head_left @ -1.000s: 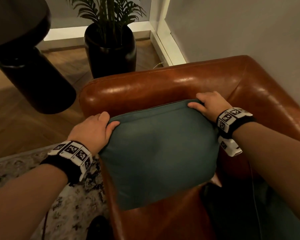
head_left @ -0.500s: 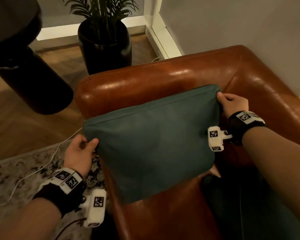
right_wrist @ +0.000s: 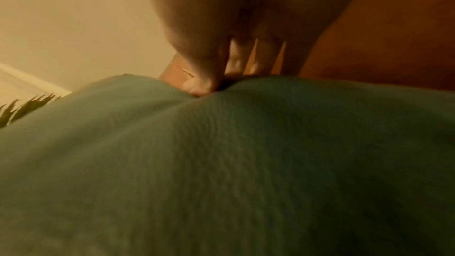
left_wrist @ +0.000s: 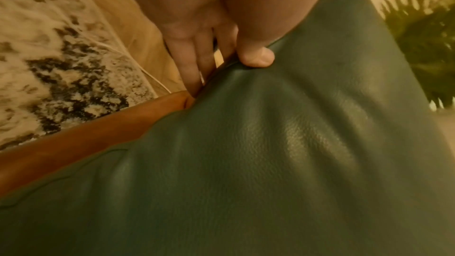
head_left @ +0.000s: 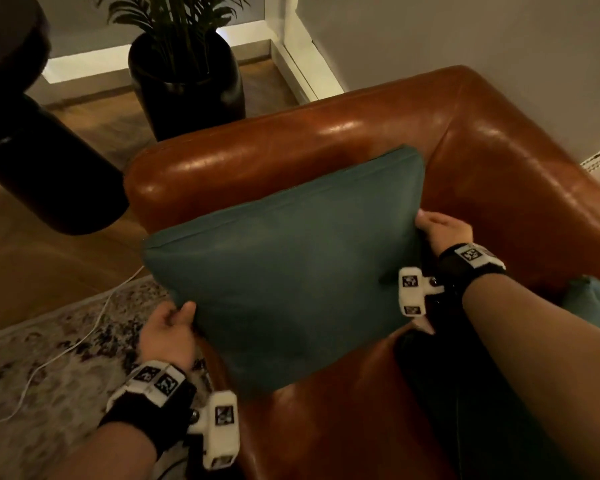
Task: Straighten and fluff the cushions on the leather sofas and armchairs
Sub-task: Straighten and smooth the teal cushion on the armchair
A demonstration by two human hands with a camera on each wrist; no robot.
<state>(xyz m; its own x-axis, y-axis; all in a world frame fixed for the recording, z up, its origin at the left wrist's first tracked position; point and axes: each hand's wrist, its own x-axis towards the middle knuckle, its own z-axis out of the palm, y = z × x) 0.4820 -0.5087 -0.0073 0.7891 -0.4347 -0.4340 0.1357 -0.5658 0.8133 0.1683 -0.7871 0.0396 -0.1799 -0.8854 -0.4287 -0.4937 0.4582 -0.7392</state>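
A square teal leather cushion (head_left: 284,268) leans against the left arm of a brown leather armchair (head_left: 326,147), its lower edge on the seat. My left hand (head_left: 174,323) pinches its left side edge, thumb on the front face and fingers behind, as the left wrist view shows at the cushion (left_wrist: 270,163) under my left hand (left_wrist: 221,59). My right hand (head_left: 437,226) grips the right side edge. In the right wrist view my right hand (right_wrist: 221,77) has its thumb pressed into the cushion (right_wrist: 221,163) and its fingers behind it.
A black planter with a palm (head_left: 187,81) stands on the wood floor behind the armchair. A dark round table base (head_left: 39,161) is at the left. A patterned rug (head_left: 49,358) with a white cable (head_left: 84,334) lies beside the chair. A second teal cushion (head_left: 593,303) shows at the right.
Both hands have slid from the cushion's top corners down to its side edges. The cushion went from bunched and rounded to stretched flat and wide.
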